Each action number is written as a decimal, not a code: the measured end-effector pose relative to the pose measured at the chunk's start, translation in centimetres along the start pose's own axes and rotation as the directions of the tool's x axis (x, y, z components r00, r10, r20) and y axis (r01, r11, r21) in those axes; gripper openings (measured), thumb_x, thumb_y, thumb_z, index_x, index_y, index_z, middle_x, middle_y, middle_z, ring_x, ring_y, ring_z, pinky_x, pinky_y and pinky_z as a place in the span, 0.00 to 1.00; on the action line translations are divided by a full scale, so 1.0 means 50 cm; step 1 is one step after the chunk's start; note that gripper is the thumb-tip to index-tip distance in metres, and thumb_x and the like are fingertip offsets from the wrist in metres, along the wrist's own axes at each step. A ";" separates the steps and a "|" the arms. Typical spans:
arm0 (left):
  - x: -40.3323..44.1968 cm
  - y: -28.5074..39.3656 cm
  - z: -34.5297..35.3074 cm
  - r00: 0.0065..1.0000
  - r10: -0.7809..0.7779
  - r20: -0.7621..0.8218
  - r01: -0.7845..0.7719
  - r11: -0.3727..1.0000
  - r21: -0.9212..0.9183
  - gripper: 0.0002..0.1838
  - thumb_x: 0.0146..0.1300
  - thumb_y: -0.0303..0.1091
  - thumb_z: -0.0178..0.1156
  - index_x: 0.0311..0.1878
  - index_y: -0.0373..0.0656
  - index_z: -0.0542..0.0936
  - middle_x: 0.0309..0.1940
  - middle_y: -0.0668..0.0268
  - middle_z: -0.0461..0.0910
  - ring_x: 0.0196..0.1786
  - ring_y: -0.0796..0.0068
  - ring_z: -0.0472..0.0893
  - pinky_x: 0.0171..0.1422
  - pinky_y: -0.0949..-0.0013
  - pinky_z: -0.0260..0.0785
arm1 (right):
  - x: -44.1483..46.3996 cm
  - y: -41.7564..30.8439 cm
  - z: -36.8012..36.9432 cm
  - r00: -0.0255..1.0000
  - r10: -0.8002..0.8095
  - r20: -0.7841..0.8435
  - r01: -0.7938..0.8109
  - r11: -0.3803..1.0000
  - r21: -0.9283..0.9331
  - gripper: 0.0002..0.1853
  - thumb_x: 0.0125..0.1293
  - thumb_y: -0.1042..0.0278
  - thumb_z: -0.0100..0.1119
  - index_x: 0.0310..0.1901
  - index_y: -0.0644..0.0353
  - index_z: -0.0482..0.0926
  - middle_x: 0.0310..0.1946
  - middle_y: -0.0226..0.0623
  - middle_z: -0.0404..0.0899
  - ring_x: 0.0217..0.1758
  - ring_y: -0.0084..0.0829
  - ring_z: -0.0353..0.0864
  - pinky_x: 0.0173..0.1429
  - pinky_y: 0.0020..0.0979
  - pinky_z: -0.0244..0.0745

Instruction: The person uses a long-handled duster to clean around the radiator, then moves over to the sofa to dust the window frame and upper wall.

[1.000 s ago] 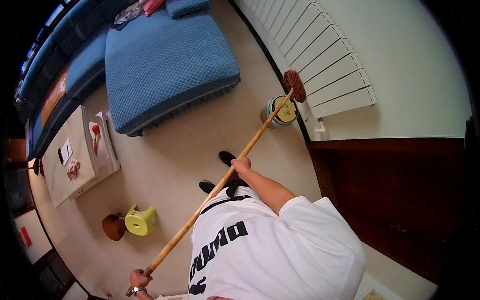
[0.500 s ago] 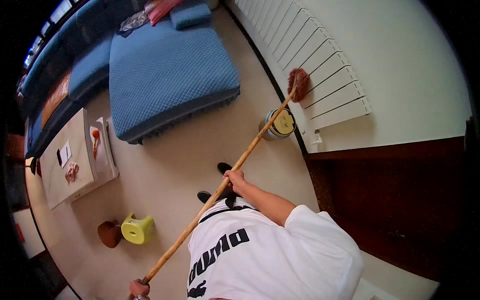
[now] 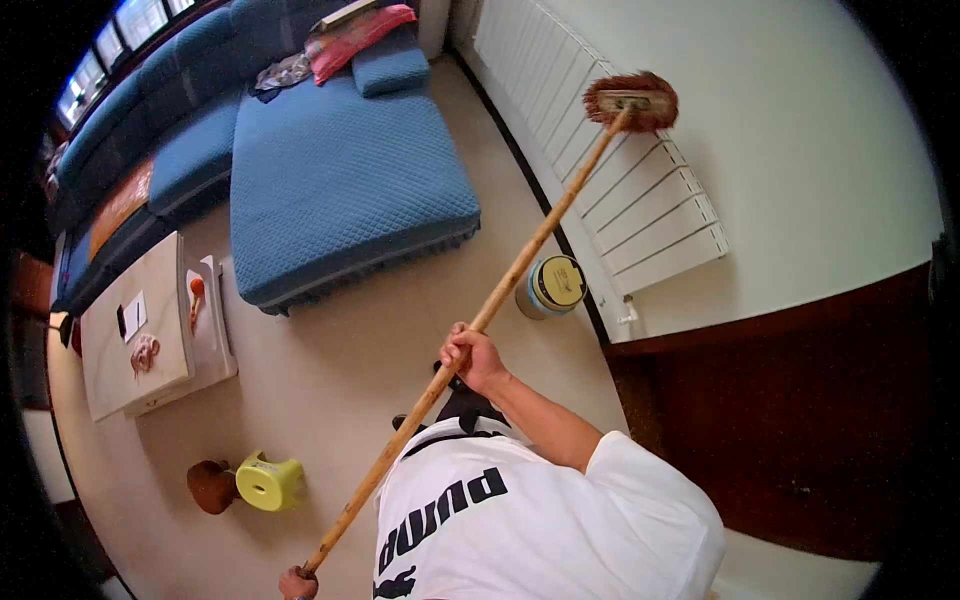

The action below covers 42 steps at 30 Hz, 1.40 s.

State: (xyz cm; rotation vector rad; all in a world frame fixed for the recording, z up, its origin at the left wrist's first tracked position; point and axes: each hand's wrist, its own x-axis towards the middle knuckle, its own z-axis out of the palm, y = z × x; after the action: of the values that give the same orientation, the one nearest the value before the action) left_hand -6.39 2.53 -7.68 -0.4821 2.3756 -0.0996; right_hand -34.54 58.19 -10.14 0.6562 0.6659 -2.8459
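Two hands are clenched around the mop pole (image 3: 520, 262), right hand (image 3: 478, 360) partway up, left hand (image 3: 298, 582) lower down, mop head (image 3: 650, 107) raised by the radiator's (image 3: 652, 226) top edge, contact unclear; step looks like positioning it, any shift needing steady two-handed leverage.

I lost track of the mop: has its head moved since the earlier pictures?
Yes: the mop head has moved across the radiator, from its lower edge towards its top edge.
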 end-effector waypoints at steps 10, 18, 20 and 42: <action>0.007 0.030 0.006 0.940 -0.035 -0.338 0.027 0.999 -0.027 0.14 0.52 0.46 0.57 0.26 0.44 0.79 0.22 0.54 0.79 0.27 0.48 0.78 0.32 0.52 0.69 | 0.032 -0.069 0.020 0.991 0.009 0.133 0.001 0.998 -0.070 0.06 0.62 0.69 0.48 0.39 0.59 0.71 0.15 0.31 0.68 0.23 0.32 0.73 0.33 0.30 0.70; -0.021 0.118 0.016 0.793 -0.023 -0.608 0.002 0.999 -0.035 0.21 0.59 0.55 0.50 0.20 0.50 0.77 0.19 0.60 0.78 0.21 0.55 0.77 0.24 0.53 0.65 | 0.123 -0.133 0.040 0.985 -0.007 0.172 0.026 0.994 -0.109 0.06 0.63 0.69 0.47 0.38 0.60 0.70 0.17 0.33 0.70 0.25 0.33 0.73 0.36 0.30 0.71; -0.020 0.147 0.010 0.866 -0.068 -0.495 0.057 0.998 -0.038 0.21 0.59 0.55 0.52 0.20 0.50 0.77 0.18 0.61 0.78 0.20 0.56 0.76 0.23 0.54 0.65 | 0.149 -0.160 0.053 0.991 -0.020 0.131 0.037 0.991 -0.131 0.05 0.63 0.70 0.47 0.37 0.60 0.69 0.17 0.33 0.71 0.25 0.34 0.73 0.37 0.31 0.71; -0.035 0.519 0.007 0.854 -0.175 -0.489 0.089 0.977 -0.194 0.11 0.45 0.39 0.63 0.21 0.41 0.77 0.20 0.51 0.77 0.27 0.48 0.77 0.31 0.51 0.69 | 0.328 -0.421 0.167 0.982 -0.013 0.189 0.040 0.990 -0.137 0.10 0.64 0.61 0.50 0.26 0.53 0.66 0.11 0.26 0.62 0.16 0.26 0.67 0.28 0.31 0.68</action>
State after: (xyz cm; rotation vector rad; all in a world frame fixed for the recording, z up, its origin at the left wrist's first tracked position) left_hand -13.15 27.25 -12.04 -0.7791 2.8789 -0.1015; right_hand -57.36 72.47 -2.55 0.3547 0.8385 -2.8053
